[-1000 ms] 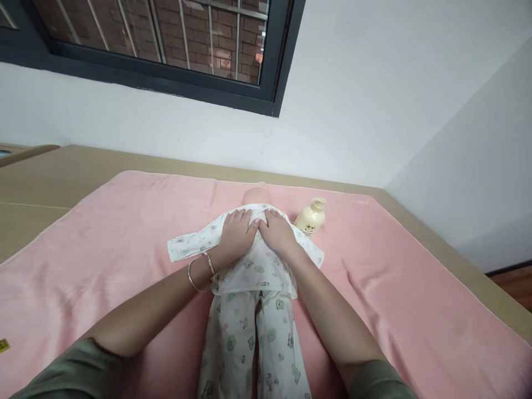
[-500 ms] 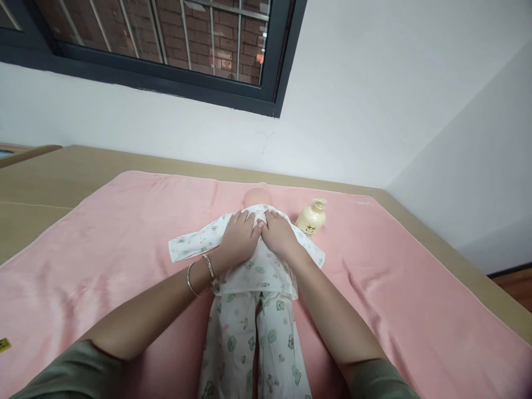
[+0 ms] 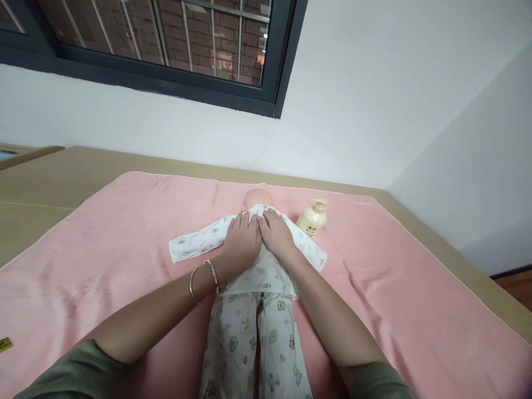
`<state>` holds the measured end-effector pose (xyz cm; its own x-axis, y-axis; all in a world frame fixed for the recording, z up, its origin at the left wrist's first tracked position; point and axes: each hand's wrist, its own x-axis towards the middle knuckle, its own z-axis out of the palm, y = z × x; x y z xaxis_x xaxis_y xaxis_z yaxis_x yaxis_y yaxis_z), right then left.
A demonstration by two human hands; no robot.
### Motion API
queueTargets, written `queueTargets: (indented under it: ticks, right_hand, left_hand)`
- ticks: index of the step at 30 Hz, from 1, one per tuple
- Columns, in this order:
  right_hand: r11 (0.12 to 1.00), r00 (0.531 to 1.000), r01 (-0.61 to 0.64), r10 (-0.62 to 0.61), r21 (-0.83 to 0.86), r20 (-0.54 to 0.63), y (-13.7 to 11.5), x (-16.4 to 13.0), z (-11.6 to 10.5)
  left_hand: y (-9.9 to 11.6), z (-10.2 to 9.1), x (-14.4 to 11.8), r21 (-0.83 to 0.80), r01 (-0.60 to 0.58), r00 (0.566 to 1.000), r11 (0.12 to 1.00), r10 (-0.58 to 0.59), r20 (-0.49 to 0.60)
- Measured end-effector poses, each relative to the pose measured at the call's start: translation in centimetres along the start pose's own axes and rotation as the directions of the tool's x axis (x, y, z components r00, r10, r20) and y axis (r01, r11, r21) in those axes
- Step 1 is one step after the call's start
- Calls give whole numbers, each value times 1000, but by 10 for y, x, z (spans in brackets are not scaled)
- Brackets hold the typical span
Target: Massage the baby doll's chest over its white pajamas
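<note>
Left grip [image 3: 243,241] flat beside right grip [image 3: 277,234]

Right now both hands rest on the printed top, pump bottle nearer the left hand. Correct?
Wrong hand: the head view shows the pump bottle nearer the right hand than the left hand. Both do rest on the printed top.

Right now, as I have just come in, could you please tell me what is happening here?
A person's left hand and right hand rest side by side on the white printed top of a doll-like figure lying on a pink blanket. Matching trousers extend below the top. Nearby, beside one sleeve, is a cream pump bottle; neither hand touches it.
</note>
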<state>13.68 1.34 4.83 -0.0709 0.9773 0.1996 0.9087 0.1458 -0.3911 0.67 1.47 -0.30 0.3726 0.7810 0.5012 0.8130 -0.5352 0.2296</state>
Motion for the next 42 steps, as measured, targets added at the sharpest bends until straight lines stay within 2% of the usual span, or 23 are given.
queueTargets:
  ticks: [3, 7, 10, 13, 17, 20, 22, 27, 31, 37, 42]
  right_hand:
    - [1000, 1000, -8, 8, -30, -4, 0, 0, 4]
    - [993, 999, 21, -15, -113, 50, -21, -19, 2]
    - [986, 997, 70, -63, -149, 50, -33, -29, 0]
    - [994, 998, 55, -52, -99, 28, -28, -24, 0]
    - [999, 999, -34, 34, -9, -14, -6, -4, -2]
    - [996, 996, -83, 83, -28, -18, 1, 2, -2]
    - [995, 998, -67, 66, -76, -13, -5, -3, -1]
    - [980, 999, 26, -21, -196, 25, -37, -29, 4]
    - [982, 1000, 18, -16, -188, 9, -49, -38, 6]
    - [999, 998, 15, -18, -44, -65, -26, -19, 8]
    - [1000, 995, 6, -3, 31, -103, 1, 0, 11]
  left_hand:
    - [-3, -1, 2, -19, -10, 1000, 1000, 10, 1]
    - [-23, -4, 16, -76, 1, 997, 997, 5, 81]
    - [-29, -4, 19, -97, 20, 996, 995, -11, 91]
    - [-19, -2, 13, -66, 35, 998, 997, -32, 57]
    - [5, -1, -3, -7, 49, 999, 999, -49, 9]
    - [12, -2, -7, -16, 35, 999, 999, -36, -15]
    - [6, -3, -3, -42, 27, 1000, 999, -27, -3]
    - [-18, -7, 12, -105, 24, 997, 994, -16, 72]
    - [-23, -6, 14, -115, 17, 996, 993, -6, 93]
    - [-8, -3, 6, -9, 15, 998, 1000, -15, 53]
    - [3, -5, 1, 16, 98, 995, 995, -98, 18]
